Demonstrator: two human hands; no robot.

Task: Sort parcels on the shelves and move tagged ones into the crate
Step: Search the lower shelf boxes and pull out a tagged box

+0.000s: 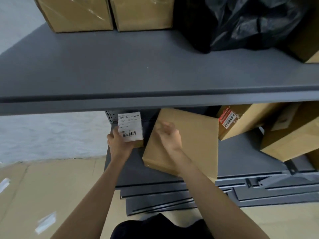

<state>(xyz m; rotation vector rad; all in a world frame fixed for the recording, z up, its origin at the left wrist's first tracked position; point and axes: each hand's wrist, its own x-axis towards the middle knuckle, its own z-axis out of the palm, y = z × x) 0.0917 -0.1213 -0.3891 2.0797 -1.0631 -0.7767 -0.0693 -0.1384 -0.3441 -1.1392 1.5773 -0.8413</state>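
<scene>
Floor at far left is covered w/ flattened cardboard sheets (pixel 43 187), bits of clear tape stuck on them. Left hand (pixel 119 142) grips a small parcel (pixel 132 127) — white shipping label w/ barcode facing up, brown cardboard edge showing under it; fingers curl round its lower left corner. It's held at the left end of the lower shelf (pixel 241 156), just under the lip of the upper shelf (pixel 120 66). Just right of it, right hand (pixel 170 135) hangs over a flat cardboard box (pixel 189 140), fingers loosely curled, blurred — can't tell if it touches the box; it holds nothing I can see. That box lies tilted on the lower shelf, near corner jutting toward the front edge. Further right, a box w/ a red-and-white sticker (pixel 241 119) leans at an angle, then a bigger carton (pixel 293 133) beside it. Up top: two taped cartons (pixel 110 12) at left, a black plastic bag (pixel 241 23) at right.
</scene>
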